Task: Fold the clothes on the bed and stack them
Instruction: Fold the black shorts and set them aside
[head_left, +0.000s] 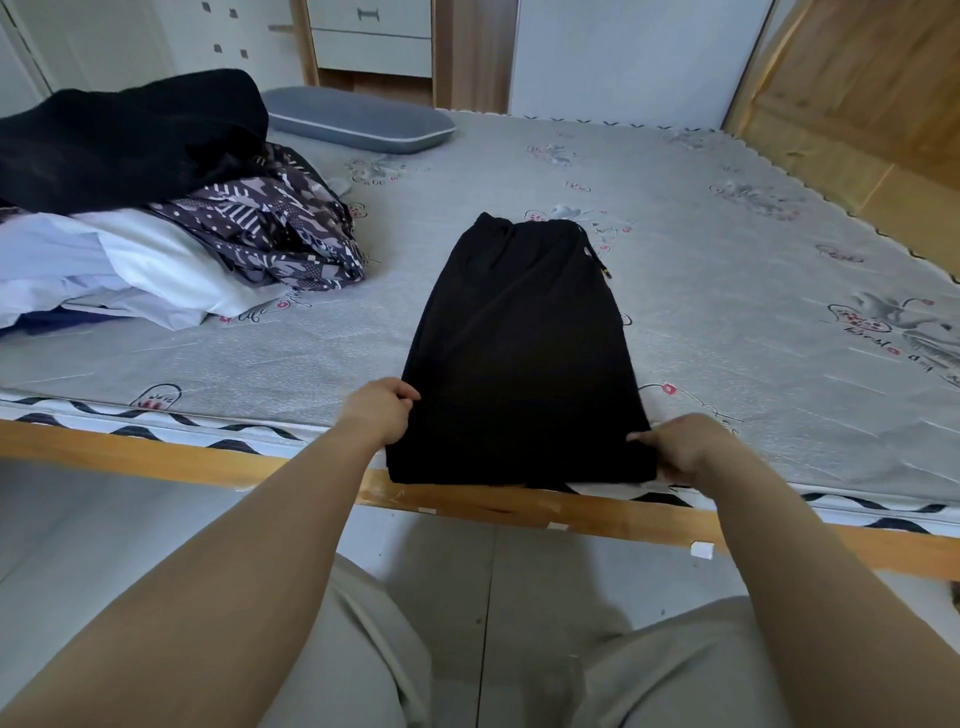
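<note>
A pair of black trousers (519, 343) lies folded lengthwise on the grey patterned mattress (727, 291), waistband at the far end, near end at the bed's front edge. My left hand (382, 410) pinches the trousers' near left corner. My right hand (680, 447) grips the near right corner. A loose pile of clothes sits at the left: a black garment (124, 135) on top, a purple patterned piece (270, 228) and white clothes (130, 260) beneath.
A grey pillow (358, 119) lies at the far end of the bed. The wooden bed frame (156, 452) runs along the near edge. White drawers (371, 36) and a wooden door (857, 78) stand behind the bed.
</note>
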